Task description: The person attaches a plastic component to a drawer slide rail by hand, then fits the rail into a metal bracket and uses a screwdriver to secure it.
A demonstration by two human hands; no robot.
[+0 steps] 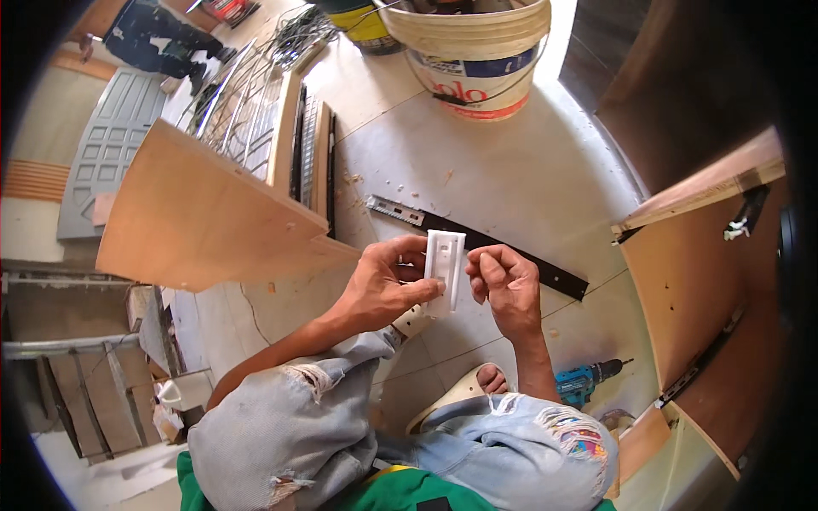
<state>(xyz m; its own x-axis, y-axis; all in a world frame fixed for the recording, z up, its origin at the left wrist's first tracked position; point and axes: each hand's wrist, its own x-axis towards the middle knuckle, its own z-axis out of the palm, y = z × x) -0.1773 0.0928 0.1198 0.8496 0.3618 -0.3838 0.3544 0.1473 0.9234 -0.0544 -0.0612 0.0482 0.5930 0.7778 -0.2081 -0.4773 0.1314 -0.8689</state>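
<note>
Upright in my left hand is a narrow white plastic case, with the thumb across its front and the fingers behind. Just to its right, apart from it, my right hand is raised with fingers curled and thumb and fingertips pressed together. Whatever may be between those fingertips is too small to tell. Behind both hands a black and silver drawer slide lies slantwise on the tiled floor. A blue cordless drill rests on the floor beside my right forearm, its bit pointing right.
A white paint bucket stands at the back, beside a dark yellow-banded one. Wooden panels lie left; an open wooden cabinet with a slide rail stands right. A person in stained trousers is far left.
</note>
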